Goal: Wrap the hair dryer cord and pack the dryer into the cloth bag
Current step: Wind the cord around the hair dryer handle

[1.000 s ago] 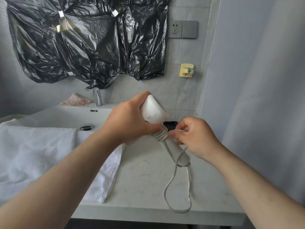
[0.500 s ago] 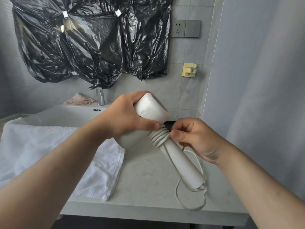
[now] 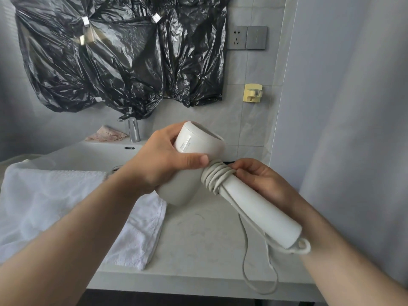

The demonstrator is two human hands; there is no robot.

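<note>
hair dryer (image 3: 254, 206) label too small to read, towel (image 3: 44, 195) cut off at left

Soft, even, cool-toned light, moderately bright, sharp glints on the crumpled black plastic sheeting (image 3: 123, 62), faint shadow right of the white towel (image 3: 66, 206), wide-angle bowing toward the edges, near corners slightly soft

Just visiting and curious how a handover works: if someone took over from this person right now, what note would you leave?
Left hand grips the barrel of the white plastic hair dryer, held above the pale stone counter.
Right hand pinches the off-white cord against the coils at the top of the handle.
Done: several turns wound there.
Left: wind the slack loop hanging from the handle's end, then bag the dryer; no cloth bag is visible.
</note>
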